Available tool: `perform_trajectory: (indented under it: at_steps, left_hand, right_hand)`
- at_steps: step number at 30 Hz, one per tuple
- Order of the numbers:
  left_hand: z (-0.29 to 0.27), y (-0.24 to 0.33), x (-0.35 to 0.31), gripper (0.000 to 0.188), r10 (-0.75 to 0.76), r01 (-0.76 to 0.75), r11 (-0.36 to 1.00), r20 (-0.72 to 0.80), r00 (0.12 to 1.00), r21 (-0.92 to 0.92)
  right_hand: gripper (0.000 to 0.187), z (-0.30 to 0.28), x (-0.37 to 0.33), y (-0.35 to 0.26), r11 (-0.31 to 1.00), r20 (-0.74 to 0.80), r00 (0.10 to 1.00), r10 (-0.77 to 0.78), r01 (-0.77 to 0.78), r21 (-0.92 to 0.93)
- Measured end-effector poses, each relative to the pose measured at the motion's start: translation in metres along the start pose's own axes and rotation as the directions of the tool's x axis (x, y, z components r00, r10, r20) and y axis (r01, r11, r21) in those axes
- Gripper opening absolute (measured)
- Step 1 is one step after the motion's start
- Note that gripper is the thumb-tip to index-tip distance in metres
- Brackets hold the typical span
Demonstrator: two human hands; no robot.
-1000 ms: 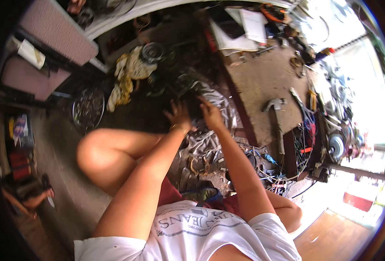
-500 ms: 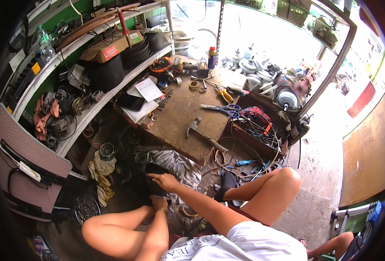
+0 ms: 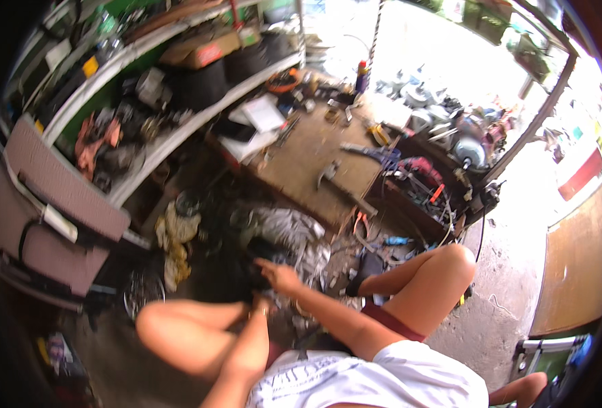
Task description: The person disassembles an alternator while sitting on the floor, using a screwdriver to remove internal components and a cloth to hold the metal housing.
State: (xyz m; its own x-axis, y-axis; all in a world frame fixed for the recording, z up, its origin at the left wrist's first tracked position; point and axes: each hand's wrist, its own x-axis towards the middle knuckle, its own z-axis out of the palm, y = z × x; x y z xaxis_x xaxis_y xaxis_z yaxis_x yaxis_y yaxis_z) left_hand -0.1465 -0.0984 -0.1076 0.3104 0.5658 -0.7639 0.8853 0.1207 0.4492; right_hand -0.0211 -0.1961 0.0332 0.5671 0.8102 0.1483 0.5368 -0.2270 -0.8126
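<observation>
Low between my knees, my right hand [image 3: 280, 277] has its fingers curled at a dark, rounded object [image 3: 271, 251]. One of its fingers points to the left along that object. Just below, my left hand [image 3: 261, 302] is closed on the underside of the same dark mass. Shadow and blur hide what exactly both hands grip. A crumpled grey-white cloth [image 3: 299, 234] lies right behind the hands. To their left, a stained yellowish rag [image 3: 176, 248] hangs by a round metal part [image 3: 188, 202].
A low wooden table [image 3: 299, 182] ahead bears a hammer [image 3: 345, 188], blue-handled scissors [image 3: 372, 154] and a phone [image 3: 234, 129]. At its right stands a drawer of tools and wires [image 3: 423, 187]. Metal shelves [image 3: 199, 102] line the left; a pinkish chair back [image 3: 63, 183] stands near.
The view has shifted, so the surroundings sit farther right and higher, with more blur. Both hands stay together at the dark object, in much the same pose.
</observation>
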Motion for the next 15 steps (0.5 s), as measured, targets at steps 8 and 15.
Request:
perform_trajectory:
  at_steps: [8, 15]
  left_hand:
    - [0.011, 0.026, -0.060, 0.047, 0.118, -0.123, 0.992, -0.291, 0.949, 0.003]
    - [0.005, 0.042, -0.071, 0.067, 0.086, -0.083, 0.996, -0.219, 0.972, 0.021]
  right_hand:
    - [0.038, -0.034, 0.006, -0.008, 0.951, 0.279, 0.914, 0.295, -0.308, 0.003]
    - [0.039, -0.031, 0.014, 0.015, 0.916, 0.283, 0.920, 0.273, -0.338, 0.217]
